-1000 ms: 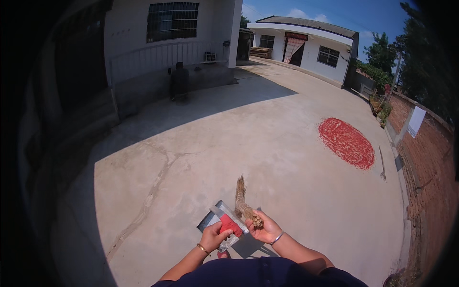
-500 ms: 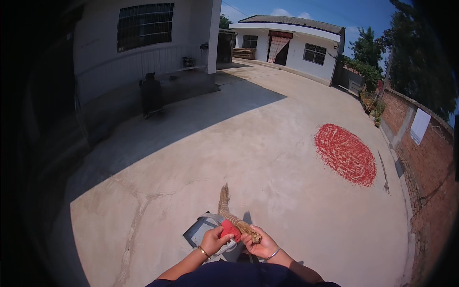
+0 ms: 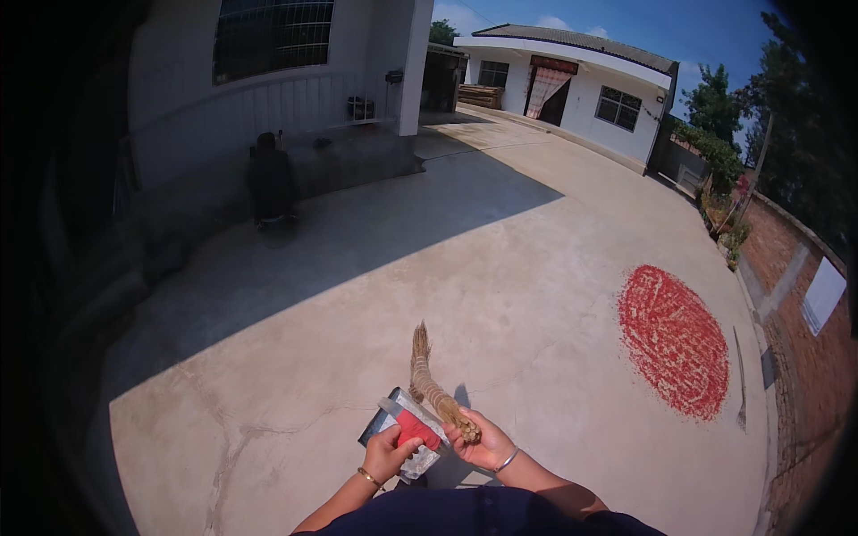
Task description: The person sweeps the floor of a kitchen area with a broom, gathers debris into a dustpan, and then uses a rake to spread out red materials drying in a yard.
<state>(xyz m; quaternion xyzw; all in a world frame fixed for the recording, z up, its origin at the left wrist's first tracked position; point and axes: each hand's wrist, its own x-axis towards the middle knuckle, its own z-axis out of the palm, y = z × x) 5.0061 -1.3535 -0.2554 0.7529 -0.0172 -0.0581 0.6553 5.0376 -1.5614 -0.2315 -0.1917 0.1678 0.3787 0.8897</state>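
Note:
My left hand (image 3: 386,453) grips a grey metal dustpan (image 3: 393,420) by its red handle (image 3: 416,429), held low in front of me. My right hand (image 3: 483,443) is closed around the bound end of a short straw hand broom (image 3: 427,380). The broom's bristles point away from me, over the concrete yard. Broom and dustpan touch where my hands meet. Both wrists carry thin bangles.
A round patch of red produce (image 3: 672,339) dries on the concrete at the right, with a long-handled tool (image 3: 741,375) lying beside it. A brick wall (image 3: 786,295) runs along the right. A dark bin (image 3: 271,186) stands by the white building at the left.
The view has swung left as I moved across the yard. The dark bin and the building are closer. The broom and dustpan stay in my hands.

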